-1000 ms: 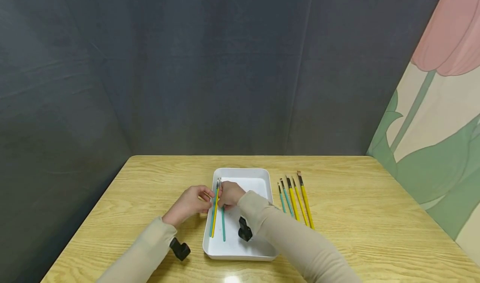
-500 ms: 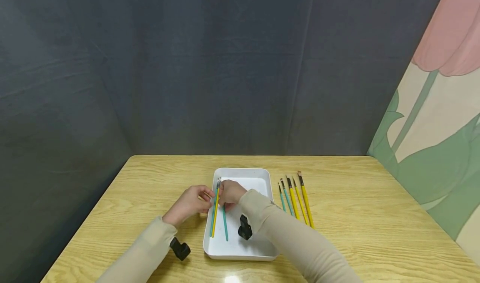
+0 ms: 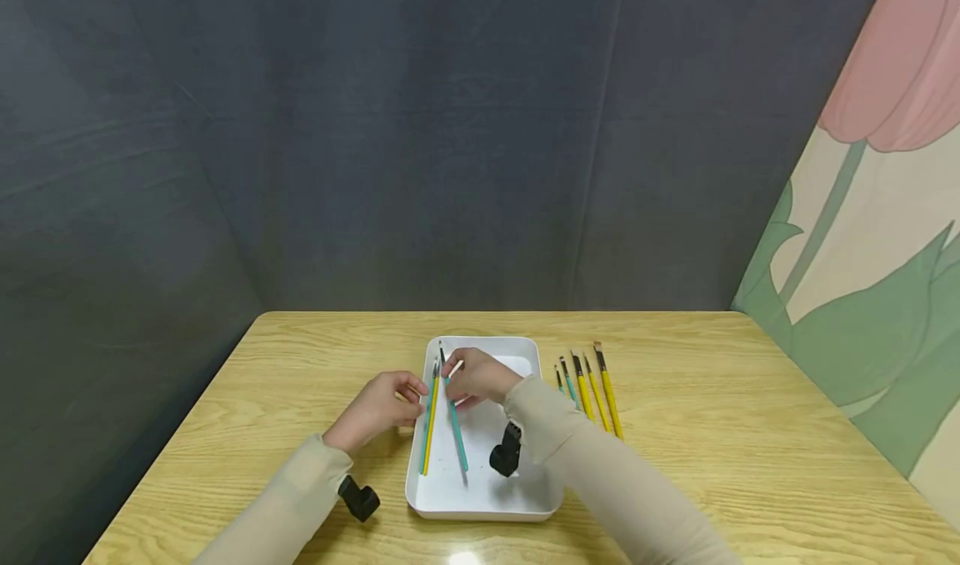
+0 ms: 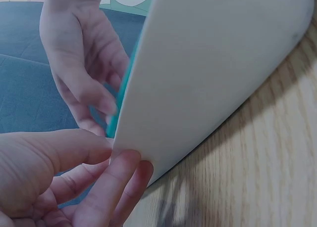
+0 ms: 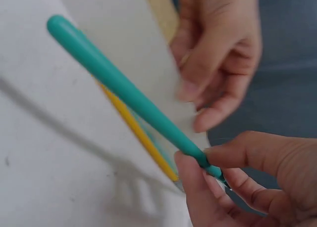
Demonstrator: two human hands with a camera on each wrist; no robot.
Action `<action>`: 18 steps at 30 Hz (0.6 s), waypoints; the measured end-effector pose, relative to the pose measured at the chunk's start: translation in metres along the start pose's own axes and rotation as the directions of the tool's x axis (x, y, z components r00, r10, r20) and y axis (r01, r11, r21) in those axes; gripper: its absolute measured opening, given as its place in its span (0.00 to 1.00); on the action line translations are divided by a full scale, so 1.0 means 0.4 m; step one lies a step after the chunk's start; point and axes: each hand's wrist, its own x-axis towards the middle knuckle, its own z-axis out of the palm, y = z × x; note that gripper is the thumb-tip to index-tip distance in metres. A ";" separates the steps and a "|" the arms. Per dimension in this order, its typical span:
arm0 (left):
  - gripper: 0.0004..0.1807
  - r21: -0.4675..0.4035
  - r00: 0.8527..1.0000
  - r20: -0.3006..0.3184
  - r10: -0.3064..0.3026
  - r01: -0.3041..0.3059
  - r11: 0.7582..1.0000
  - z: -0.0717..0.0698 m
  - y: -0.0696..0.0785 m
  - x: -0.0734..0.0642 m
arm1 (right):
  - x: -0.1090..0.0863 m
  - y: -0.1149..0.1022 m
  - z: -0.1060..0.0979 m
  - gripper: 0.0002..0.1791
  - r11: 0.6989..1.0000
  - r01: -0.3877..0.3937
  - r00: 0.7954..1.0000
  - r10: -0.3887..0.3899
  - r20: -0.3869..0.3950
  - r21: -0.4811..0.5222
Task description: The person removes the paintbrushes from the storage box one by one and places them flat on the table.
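Note:
My right hand pinches a teal paintbrush near its bristle end, over the white tray. In the right wrist view, this brush's handle slants up, with its shadow on the tray floor. A yellow paintbrush and another teal paintbrush lie side by side along the tray's left wall. My left hand holds that wall's rim, thumb at the edge and fingers against the outside, as the left wrist view shows at the tray wall.
Several yellow paintbrushes and teal paintbrushes lie in a row on the wooden table, right of the tray. A dark curtain hangs behind the table, and a panel with a painted flower stands at the right.
My right hand has risen slightly and moved right with the teal paintbrush, away from the yellow one, and the brush now tilts more. My left hand has stayed at the tray rim.

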 end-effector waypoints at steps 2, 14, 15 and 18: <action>0.12 -0.001 1.000 -0.006 0.000 0.000 1.000 0.001 -0.004 0.001 | -0.010 0.002 -0.018 0.19 0.999 0.015 1.000 -0.016 0.015 0.041; 0.11 -0.001 1.000 -0.021 -0.003 0.003 1.000 0.006 -0.002 0.003 | -0.121 0.023 -0.190 0.19 0.970 0.121 0.993 -0.119 -0.018 0.211; 0.11 0.001 1.000 -0.022 -0.003 0.003 1.000 0.005 -0.003 0.003 | -0.128 0.030 -0.202 0.19 0.969 0.130 0.991 -0.129 -0.022 0.208; 0.11 0.001 1.000 -0.025 -0.006 0.006 1.000 0.003 -0.005 0.003 | -0.145 0.052 -0.236 0.19 0.971 0.149 0.989 -0.148 -0.020 0.185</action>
